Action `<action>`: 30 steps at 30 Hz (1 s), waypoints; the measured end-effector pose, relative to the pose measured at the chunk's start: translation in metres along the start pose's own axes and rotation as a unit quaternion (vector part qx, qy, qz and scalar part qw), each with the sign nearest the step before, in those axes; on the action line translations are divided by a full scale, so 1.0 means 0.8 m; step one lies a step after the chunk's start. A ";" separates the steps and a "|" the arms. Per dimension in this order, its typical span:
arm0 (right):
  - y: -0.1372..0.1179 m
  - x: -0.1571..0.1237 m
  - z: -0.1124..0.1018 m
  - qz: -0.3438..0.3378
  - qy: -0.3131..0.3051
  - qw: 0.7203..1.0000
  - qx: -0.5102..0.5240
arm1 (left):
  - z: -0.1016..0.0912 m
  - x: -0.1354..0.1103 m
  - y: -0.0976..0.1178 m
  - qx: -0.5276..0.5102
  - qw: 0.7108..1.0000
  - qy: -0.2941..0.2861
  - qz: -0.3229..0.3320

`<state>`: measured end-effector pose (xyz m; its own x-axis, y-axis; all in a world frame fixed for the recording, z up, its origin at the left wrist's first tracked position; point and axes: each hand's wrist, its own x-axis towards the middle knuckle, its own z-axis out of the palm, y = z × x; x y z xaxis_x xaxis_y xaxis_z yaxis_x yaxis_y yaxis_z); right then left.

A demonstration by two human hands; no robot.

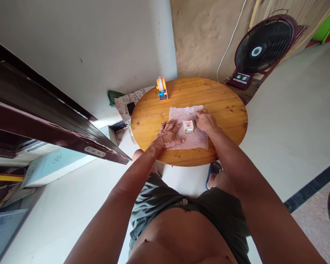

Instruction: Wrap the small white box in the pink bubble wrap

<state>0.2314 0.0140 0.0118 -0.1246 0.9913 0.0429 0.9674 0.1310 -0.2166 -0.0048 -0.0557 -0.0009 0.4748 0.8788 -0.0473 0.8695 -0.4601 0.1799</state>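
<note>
A sheet of clear bubble wrap (187, 142) lies flat on an oval wooden counter (228, 110), close to the edge nearest the person. On it, a little right of its middle, sits a small pale cardboard box (188, 127) with red print on top and a white label on the side facing the person. The left hand (169, 135) rests palm down across the left part of the sheet, its fingers spread and released, the thumb pointing toward the box. The right hand (206, 121) is at the sheet's upper right edge, just beside the box, with its fingers bent; whether they pinch the wrap or only press on it, I cannot tell. Near the counter's far edge, apart from the wrap, stands an orange and blue tape dispenser (162, 89) with a roll in it. Beyond the counter to the right is a maroon electric fan (264, 47), and to the left a printed sack (123, 109) lies by the wall, with a dark brown door (71, 136) nearer the person.
</note>
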 end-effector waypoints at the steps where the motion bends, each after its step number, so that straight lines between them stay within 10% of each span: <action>1: -0.001 0.000 0.001 0.002 -0.004 1.000 -0.014 | 0.000 0.000 0.000 -0.001 1.000 0.000 0.001; 30: -0.019 -0.038 -0.004 0.010 0.033 0.998 -0.057 | -0.007 -0.002 0.006 0.011 1.000 -0.016 -0.001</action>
<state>0.2213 -0.0179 0.0171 -0.0940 0.9901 0.1046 0.9887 0.1051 -0.1064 -0.0020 -0.0587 0.0059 0.4766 0.8756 -0.0784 0.8732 -0.4612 0.1575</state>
